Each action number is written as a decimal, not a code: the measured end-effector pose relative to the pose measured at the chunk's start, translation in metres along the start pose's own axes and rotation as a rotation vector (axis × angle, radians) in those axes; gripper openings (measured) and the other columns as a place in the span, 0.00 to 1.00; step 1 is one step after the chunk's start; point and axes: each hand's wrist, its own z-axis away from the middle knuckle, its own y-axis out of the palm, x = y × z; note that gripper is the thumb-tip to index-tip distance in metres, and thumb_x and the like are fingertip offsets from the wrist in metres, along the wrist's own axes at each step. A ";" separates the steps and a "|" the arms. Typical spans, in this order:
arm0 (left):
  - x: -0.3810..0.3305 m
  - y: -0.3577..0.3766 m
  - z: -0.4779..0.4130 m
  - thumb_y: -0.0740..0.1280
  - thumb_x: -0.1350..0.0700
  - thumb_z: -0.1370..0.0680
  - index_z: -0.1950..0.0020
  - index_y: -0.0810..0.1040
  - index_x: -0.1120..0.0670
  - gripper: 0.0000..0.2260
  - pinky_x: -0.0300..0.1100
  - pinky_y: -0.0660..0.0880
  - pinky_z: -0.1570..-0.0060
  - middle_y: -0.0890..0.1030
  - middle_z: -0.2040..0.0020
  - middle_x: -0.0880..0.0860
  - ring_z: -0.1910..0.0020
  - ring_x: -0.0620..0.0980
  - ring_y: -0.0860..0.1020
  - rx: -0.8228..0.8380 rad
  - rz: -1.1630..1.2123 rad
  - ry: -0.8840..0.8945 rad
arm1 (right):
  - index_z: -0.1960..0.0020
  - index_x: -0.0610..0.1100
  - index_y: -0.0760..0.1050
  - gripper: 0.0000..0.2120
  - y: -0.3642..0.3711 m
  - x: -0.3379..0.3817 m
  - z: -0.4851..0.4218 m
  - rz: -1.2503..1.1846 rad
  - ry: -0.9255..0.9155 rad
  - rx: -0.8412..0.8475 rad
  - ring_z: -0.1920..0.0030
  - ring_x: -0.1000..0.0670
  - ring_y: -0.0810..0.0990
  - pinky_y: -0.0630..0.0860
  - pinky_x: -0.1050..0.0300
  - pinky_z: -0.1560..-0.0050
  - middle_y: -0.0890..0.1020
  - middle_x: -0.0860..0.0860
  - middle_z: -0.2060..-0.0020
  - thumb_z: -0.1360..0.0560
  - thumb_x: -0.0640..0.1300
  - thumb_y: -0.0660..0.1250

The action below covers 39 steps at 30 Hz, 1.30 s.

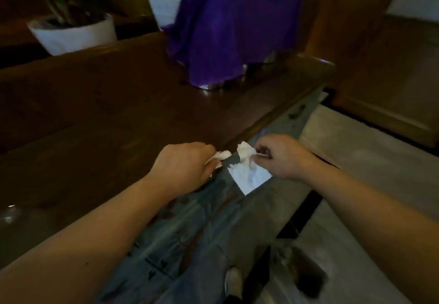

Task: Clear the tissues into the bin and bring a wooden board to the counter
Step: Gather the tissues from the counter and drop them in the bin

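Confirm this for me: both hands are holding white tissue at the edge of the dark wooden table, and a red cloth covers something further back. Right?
Nearly. The cloth is purple, not red, as the head view shows. The rest holds: the left hand and right hand each hold white tissue at the edge of the dark wooden table.

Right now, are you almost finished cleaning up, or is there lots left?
Still early. The part of the dark wooden table near the hands shows no tissues, so picking up looks mostly done. In hand: the left hand holds a crumpled tissue and the right hand holds a bigger tissue. Left: binning them and fetching the wooden board; neither bin nor board is in view.
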 end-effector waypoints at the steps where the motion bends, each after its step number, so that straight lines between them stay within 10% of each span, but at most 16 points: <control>1: -0.009 0.005 -0.001 0.58 0.44 0.22 0.53 0.77 0.49 0.12 0.43 0.69 0.72 0.79 0.61 0.48 0.65 0.51 0.77 -0.007 0.023 0.027 | 0.52 0.47 0.77 0.07 0.002 -0.008 0.014 -0.005 0.041 -0.001 0.60 0.51 0.74 0.68 0.56 0.62 0.75 0.53 0.61 0.24 0.50 0.68; 11: -0.140 0.068 -0.022 0.47 0.39 0.25 0.57 0.77 0.50 0.23 0.42 0.64 0.72 0.80 0.61 0.51 0.64 0.54 0.79 0.094 0.152 0.274 | 0.63 0.53 0.68 0.13 0.026 -0.121 0.168 -0.164 0.369 0.041 0.65 0.50 0.72 0.65 0.55 0.66 0.74 0.52 0.67 0.23 0.48 0.68; 31: -0.286 0.316 -0.101 0.59 0.47 0.21 0.52 0.77 0.54 0.13 0.44 0.67 0.63 0.79 0.52 0.55 0.54 0.57 0.79 0.368 0.326 0.248 | 0.58 0.48 0.71 0.08 0.222 -0.339 0.284 -0.503 1.110 0.115 0.66 0.50 0.78 0.70 0.57 0.67 0.80 0.51 0.68 0.24 0.51 0.66; 39: -0.295 0.491 -0.094 0.61 0.49 0.24 0.56 0.79 0.55 0.12 0.42 0.69 0.68 0.80 0.64 0.57 0.69 0.56 0.77 0.520 0.454 0.388 | 0.51 0.45 0.72 0.08 0.376 -0.395 0.270 -0.673 1.417 0.107 0.68 0.56 0.76 0.67 0.61 0.71 0.77 0.53 0.68 0.22 0.50 0.66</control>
